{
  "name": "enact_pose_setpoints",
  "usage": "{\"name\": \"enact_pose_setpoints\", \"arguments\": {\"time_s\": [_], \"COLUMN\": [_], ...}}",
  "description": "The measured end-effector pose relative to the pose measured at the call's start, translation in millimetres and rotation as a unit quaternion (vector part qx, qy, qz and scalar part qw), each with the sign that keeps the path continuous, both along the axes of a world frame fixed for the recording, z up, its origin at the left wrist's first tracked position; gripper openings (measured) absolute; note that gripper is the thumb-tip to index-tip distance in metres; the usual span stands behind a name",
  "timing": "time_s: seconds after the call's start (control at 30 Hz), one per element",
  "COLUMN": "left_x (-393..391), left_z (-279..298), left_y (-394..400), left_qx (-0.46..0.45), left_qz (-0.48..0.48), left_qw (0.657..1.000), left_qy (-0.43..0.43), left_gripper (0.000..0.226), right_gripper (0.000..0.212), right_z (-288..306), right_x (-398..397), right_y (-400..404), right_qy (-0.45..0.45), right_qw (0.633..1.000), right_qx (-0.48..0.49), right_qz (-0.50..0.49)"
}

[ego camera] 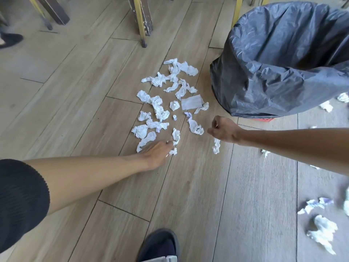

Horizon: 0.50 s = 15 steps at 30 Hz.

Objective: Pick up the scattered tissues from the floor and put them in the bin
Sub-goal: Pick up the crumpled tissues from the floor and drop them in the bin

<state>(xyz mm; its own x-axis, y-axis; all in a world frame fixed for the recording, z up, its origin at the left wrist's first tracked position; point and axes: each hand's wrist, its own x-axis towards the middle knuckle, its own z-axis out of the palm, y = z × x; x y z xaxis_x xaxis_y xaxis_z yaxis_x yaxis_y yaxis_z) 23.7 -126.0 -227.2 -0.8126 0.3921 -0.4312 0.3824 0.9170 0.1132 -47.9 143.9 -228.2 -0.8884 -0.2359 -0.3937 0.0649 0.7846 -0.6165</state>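
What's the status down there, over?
Left hand at a tissue; right hand closed, contents unseen. Pile still on floor. Bin unobstructed.

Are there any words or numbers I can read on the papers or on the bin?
None can be read.
Flat paper slip: looks blank.
Some crumpled tissues carry small bluish marks, too small and blurred to read.
Black bin bag: no print visible.

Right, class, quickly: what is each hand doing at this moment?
Left hand: fingers closing on a small tissue on the floor.
Right hand: closed in a fist; contents cannot be told.
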Motion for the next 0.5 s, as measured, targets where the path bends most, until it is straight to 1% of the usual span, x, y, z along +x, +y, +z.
{"name": "enact_pose_setpoints", "arguments": {"time_s": [0.1,0.23,0.33,0.5], "left_x": [8.6,21.3,28.4,32.2], "left_z": [2.5,1.7,8.5,13.4], "left_y": [-4.4,-14.4,-19.4,-26.4], "left_qx": [0.011,0.057,0.095,0.112], "left_qz": [0.001,0.023,0.03,0.072], "left_qw": [1.0,0.998,0.994,0.991], "left_qy": [-0.006,-0.021,-0.036,-0.032], "left_gripper": [0.012,0.011,0.012,0.035], "right_gripper": [0.019,0.028,0.036,0.05], "right_z": [-4.3,-10.5,-13.9,-15.3], "right_x": [-8.5,-17.1,-20.3,-22.9], "right_y": [-10.1,-27.4,-33.7,-41.9], "right_qy": [0.025,0.068,0.067,0.038], "right_qw": [0.999,0.992,0.989,0.982], "right_qx": [0.014,0.095,0.099,0.134], "right_qz": [0.031,0.046,0.083,0.126]}}
